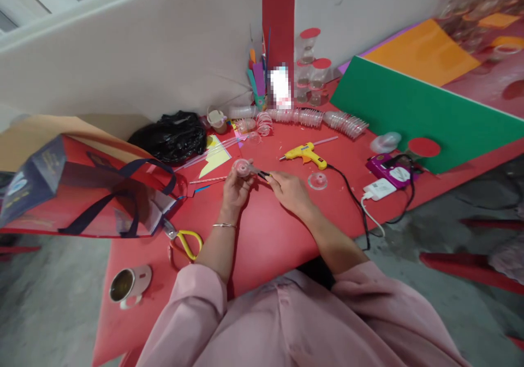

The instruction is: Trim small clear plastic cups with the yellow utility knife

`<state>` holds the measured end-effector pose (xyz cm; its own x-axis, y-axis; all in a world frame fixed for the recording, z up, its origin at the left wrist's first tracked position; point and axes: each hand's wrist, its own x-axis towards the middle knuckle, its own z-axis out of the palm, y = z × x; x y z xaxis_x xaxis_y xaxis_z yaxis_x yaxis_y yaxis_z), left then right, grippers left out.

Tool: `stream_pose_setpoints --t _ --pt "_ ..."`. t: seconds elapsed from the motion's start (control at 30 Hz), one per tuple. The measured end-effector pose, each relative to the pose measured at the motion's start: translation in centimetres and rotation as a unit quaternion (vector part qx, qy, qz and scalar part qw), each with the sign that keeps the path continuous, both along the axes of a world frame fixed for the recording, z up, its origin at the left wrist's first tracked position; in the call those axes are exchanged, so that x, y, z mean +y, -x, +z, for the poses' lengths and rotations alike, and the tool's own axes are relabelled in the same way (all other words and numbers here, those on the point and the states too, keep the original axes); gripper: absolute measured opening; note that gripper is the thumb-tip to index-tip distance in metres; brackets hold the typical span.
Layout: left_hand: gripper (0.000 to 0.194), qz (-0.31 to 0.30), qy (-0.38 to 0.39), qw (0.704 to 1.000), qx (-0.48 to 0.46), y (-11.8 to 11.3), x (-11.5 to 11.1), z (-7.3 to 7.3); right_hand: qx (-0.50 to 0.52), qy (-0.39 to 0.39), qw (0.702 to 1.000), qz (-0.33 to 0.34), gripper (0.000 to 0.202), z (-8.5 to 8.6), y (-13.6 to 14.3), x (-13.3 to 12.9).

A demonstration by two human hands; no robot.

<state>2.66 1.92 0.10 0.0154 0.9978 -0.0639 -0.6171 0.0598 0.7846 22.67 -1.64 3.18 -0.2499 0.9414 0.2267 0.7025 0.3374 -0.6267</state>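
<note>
My left hand (237,193) is closed around a small clear plastic cup or lid (242,167), with its round face turned up. In my right hand (291,192) is a slim dark-handled tool (263,175), pinched between thumb and fingers. Its tip reaches the clear plastic piece, but its exact kind is too small to make out. A yellow glue gun (306,155) lies just beyond my right hand, a glue stick poking from its back. Beside it, a loose clear lid (317,180) rests on the red table (270,236).
Yellow-handled scissors (189,244), a mug (131,285) and a red gift bag (94,192) are at the left. Behind lie a black plastic bag (174,135) and stacked clear cups (344,124). A purple power strip (391,170) and green board (417,116) are at the right.
</note>
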Motion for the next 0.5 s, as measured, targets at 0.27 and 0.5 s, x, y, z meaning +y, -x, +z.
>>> stream_pose_setpoints --t 0.27,0.5 --pt "0.045 0.008 -0.001 0.999 0.038 0.35 0.1 -0.5 -0.007 0.0 1.0 0.001 0.04 0.01 0.11 -0.02" --pt "0.052 -0.039 0.03 0.999 -0.006 0.0 -0.16 0.25 -0.098 0.02 0.995 -0.023 0.054 0.75 0.05 -0.22"
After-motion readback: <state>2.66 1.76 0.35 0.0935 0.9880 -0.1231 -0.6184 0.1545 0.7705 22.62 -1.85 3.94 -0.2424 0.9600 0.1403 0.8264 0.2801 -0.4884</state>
